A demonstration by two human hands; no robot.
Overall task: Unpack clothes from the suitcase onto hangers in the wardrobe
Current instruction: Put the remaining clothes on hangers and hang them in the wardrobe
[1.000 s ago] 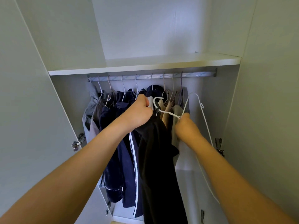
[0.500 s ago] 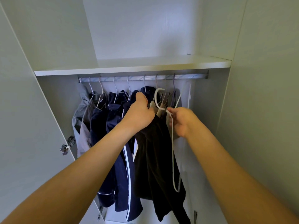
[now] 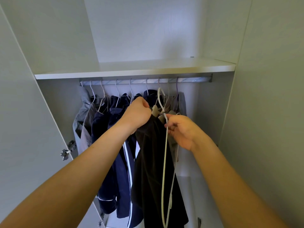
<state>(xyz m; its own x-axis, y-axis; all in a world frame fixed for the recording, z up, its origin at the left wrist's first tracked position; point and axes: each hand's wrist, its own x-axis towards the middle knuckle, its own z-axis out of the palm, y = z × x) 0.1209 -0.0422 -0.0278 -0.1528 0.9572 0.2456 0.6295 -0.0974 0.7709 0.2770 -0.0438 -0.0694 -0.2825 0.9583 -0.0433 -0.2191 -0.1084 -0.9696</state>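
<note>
Fingers of left hand [image 3: 137, 113] curled tight round top edge of black garment [image 3: 153, 162], holding it up so it hangs free for hangering. Wardrobe [image 3: 134, 70] open, rail [image 3: 189, 80] carrying a row of hung clothes: grey jacket [image 3: 82, 119] far left, navy jackets [image 3: 115, 145] just beside black garment. Right hand [image 3: 182, 131] pinches white hanger [image 3: 164, 170] at neck, turned on end, hook up near rail, likely to thread it into garment. Suitcase not in view.
</note>
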